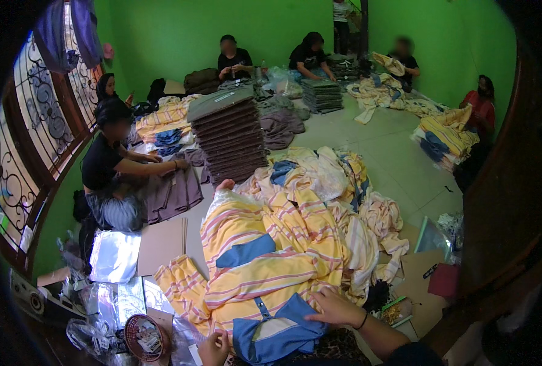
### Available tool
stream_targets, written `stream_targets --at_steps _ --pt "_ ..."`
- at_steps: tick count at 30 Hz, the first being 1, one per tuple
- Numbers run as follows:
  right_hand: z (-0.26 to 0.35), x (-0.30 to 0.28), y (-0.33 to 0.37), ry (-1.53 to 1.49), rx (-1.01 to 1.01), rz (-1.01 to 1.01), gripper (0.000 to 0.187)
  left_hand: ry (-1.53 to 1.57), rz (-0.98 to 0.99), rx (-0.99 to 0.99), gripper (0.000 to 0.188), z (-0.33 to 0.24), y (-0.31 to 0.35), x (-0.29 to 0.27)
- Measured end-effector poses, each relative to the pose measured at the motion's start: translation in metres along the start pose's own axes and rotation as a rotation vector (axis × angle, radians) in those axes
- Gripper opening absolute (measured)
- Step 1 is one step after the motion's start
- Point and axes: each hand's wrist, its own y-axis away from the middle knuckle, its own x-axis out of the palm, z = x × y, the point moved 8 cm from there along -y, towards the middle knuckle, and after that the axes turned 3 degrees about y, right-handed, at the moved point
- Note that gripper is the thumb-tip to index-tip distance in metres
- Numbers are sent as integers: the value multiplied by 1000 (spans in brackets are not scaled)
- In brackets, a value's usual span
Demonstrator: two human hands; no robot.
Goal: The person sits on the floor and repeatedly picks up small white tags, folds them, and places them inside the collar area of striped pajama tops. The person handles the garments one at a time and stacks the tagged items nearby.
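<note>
A yellow polo shirt (259, 274) with pink and white stripes lies spread over my lap, its blue collar (280, 326) nearest me. My right hand (335, 308) rests on the shirt at the collar's right side, fingers apart, a dark band at the wrist. At the lower edge, just left of the collar, is my left hand (214, 349). Its fingers are curled together, and what they may pinch is too small to make out. Beyond the collar a blue patch of cloth (245, 251) shows on the striped fabric.
More striped shirts (368, 226) are heaped ahead and right. A tall stack of folded brown garments (228, 134) stands behind them. A basket (146, 337), clear plastic bags (115, 256) and cardboard (164, 244) lie to the left. Several people sit around the room handling garments.
</note>
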Motion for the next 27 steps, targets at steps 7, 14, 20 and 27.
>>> stream_targets --at_steps 7,14,20,27 --pt "58 37 -19 -102 -278 -237 57 -85 152 571 52 -70 -10 61" --pt "54 72 9 92 -332 79 52 -365 37 836 40 -92 14 62" --pt "64 39 22 -395 -613 287 35 -18 467 1061 27 -107 49 47" --pt "40 -3 11 -17 -663 -10 31 -491 450 1069 35 -87 30 20"
